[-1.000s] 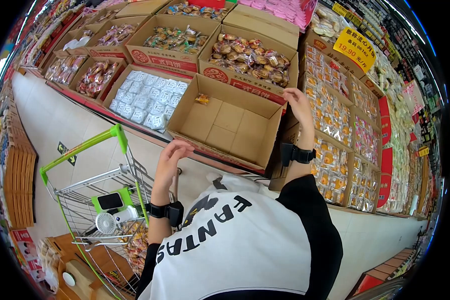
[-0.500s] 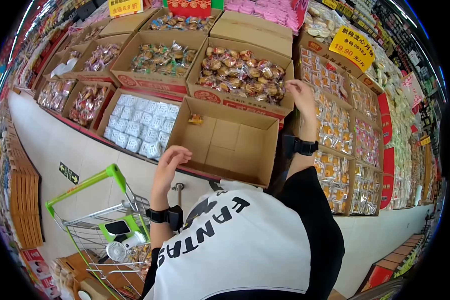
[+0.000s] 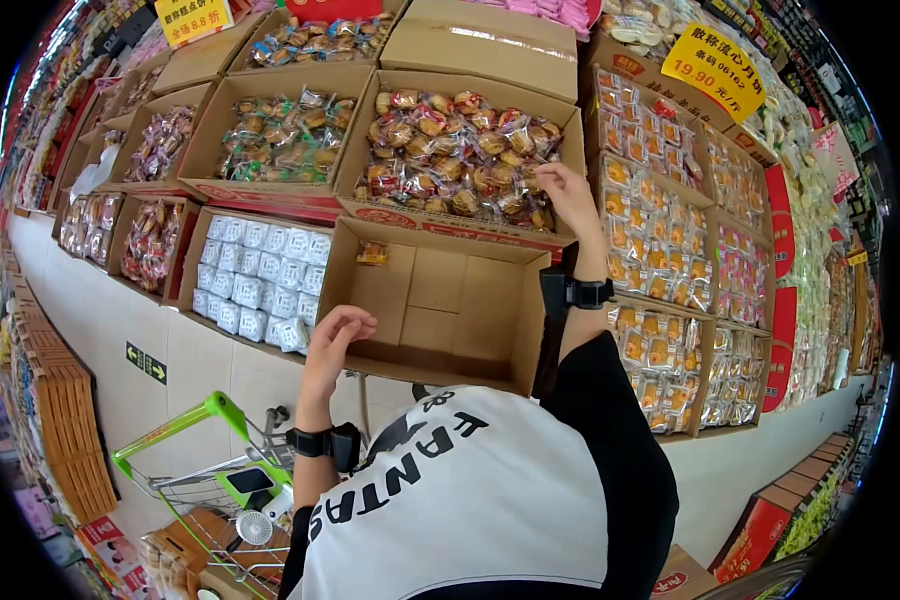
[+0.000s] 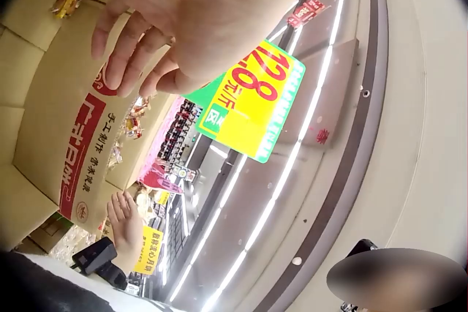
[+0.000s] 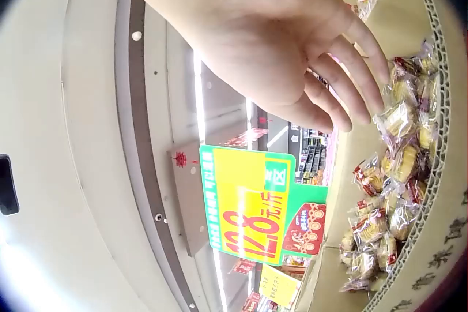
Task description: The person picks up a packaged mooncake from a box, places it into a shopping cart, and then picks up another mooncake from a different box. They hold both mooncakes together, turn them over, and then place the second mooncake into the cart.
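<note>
My left hand, fingers loosely bent and holding nothing, is over the near left corner of a low cardboard box. One small wrapped pastry lies at that box's far left. Higher and to the right, my right hand is at the right edge of a box of wrapped mooncakes, its fingers loosely curved with nothing in them. From the right wrist, the fingers reach toward the bagged mooncakes. The left wrist view shows the left palm beside the cardboard.
White wrapped packets fill a box at left, and green-wrapped pastries another behind. Trays of orange packaged cakes stand at right under a yellow price sign. A green-handled shopping cart stands at lower left.
The head view has shifted forward, bringing the mooncake box closer. My right hand now overlaps that box's right side; my left hand stays near the low box's front left corner.
</note>
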A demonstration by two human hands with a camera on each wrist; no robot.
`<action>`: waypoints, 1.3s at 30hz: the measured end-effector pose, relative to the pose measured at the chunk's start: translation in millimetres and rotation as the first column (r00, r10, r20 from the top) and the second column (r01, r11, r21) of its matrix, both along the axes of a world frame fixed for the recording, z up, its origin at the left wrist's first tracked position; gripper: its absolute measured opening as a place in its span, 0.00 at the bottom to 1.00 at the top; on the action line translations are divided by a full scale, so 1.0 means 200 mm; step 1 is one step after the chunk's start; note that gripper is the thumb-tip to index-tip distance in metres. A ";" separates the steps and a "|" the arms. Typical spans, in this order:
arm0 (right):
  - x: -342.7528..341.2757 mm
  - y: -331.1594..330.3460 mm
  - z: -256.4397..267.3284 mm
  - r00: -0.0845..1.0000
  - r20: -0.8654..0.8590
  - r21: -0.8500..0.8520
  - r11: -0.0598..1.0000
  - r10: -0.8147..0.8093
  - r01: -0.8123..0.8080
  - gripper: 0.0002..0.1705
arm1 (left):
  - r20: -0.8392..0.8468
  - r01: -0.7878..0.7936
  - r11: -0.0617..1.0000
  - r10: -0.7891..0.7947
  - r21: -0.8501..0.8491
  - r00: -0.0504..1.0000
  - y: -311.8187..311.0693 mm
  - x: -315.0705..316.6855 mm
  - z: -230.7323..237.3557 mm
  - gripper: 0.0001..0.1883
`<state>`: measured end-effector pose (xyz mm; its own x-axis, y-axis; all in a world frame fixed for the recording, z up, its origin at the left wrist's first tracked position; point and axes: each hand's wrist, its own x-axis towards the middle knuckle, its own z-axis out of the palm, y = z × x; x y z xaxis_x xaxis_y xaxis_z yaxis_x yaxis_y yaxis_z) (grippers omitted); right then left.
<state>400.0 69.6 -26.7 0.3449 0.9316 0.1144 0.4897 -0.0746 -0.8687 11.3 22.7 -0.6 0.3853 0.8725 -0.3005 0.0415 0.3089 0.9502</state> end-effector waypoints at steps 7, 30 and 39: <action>0.00 0.06 -0.08 0.998 0.047 -0.113 0.993 0.040 -0.035 0.12 | -0.015 0.031 0.999 -0.032 -0.044 0.999 0.05 0.05 -0.04 0.07; 0.02 0.17 -0.36 0.799 0.219 -0.907 0.419 0.561 -0.045 0.20 | -0.005 0.053 0.994 -0.054 -0.093 0.999 0.03 0.07 -0.12 0.08; 0.06 0.21 -0.47 0.759 0.219 -0.932 0.362 0.613 -0.023 0.27 | -0.005 0.011 0.997 -0.011 -0.080 1.000 0.01 0.02 -0.10 0.08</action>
